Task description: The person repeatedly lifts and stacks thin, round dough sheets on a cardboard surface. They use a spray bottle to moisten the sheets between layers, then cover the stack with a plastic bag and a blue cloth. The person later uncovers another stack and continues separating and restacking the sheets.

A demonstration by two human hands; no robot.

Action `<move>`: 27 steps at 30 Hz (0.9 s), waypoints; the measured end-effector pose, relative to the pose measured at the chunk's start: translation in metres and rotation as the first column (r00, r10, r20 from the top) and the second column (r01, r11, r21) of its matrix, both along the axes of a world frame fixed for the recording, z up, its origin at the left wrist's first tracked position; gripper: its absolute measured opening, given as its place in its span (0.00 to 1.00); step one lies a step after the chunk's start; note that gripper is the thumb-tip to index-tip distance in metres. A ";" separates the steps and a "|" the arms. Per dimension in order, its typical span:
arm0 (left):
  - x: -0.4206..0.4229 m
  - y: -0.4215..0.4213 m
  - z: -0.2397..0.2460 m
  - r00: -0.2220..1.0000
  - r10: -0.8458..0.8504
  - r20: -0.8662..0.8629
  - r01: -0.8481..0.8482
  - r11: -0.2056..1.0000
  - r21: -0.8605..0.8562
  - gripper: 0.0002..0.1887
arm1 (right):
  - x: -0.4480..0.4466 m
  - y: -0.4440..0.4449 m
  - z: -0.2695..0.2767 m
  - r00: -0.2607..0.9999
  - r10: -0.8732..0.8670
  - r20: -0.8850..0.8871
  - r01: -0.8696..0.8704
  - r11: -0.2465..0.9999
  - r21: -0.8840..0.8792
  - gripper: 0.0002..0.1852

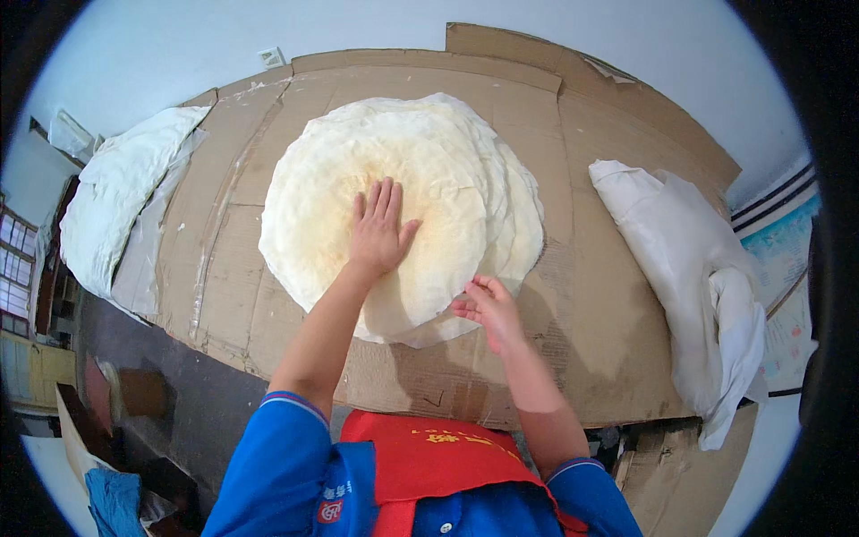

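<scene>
A stack of large, round, thin pale flatbreads or dough sheets [429,154] lies before me, its layers slightly offset toward the right. The top sheet is faintly browned around its middle. My left hand [380,235] rests flat on that top sheet, palm down, thumb spread away from the fingers. At the stack's lower right edge is my right hand [493,309], its fingers curled and fingertips at the rim of the top sheet. Whether they pinch the rim is not clear.
Brown cardboard [282,322] covers the table and rises against the white wall. A white cloth-like bundle [127,208] lies on the left above clear plastic sheeting [144,262]. Bunched white cloth or plastic [691,262] hangs over the right edge. Boxes [141,393] stand on the floor at left.
</scene>
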State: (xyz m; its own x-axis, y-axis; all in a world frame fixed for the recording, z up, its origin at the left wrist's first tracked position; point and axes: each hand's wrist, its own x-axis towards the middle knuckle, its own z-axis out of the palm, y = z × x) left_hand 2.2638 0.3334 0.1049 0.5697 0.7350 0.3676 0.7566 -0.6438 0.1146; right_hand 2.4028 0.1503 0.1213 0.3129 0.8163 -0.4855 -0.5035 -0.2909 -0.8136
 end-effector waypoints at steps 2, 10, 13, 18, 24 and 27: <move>0.004 0.003 -0.010 1.000 -0.014 -0.027 0.013 0.999 -0.036 0.36 | 0.006 0.001 0.002 0.994 0.107 -0.001 -0.107 0.994 -0.001 0.13; 0.005 -0.116 0.047 0.933 -0.342 0.112 0.358 0.908 -0.215 0.36 | 0.009 0.020 0.017 0.993 0.092 0.076 -0.103 0.984 0.146 0.10; 0.008 -0.105 0.095 0.992 -0.034 -0.124 -0.038 0.846 -0.533 0.21 | 0.008 0.040 0.044 0.984 -0.013 0.175 -0.052 0.931 0.361 0.11; -0.033 -0.038 0.205 0.562 0.141 0.815 0.414 0.805 -0.425 0.09 | 0.019 0.087 0.111 0.826 -0.207 0.524 -0.242 0.709 0.662 0.25; -0.115 0.004 0.171 0.342 0.574 0.744 0.357 0.653 -0.668 0.12 | 0.017 0.128 0.087 -0.005 -0.135 0.991 -0.565 0.818 0.109 0.33; -0.161 0.017 0.048 0.414 0.742 0.527 0.210 0.486 -0.849 0.13 | 0.008 0.150 0.026 -0.287 0.123 0.950 -0.508 0.821 -0.260 0.36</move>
State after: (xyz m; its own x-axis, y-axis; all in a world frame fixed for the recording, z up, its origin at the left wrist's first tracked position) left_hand 2.1031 0.3499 0.1526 0.0645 0.9496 -0.3068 0.0769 0.3018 0.9503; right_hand 2.4105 0.3004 0.1469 -0.1104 0.9794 0.1692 0.9530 0.1526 -0.2616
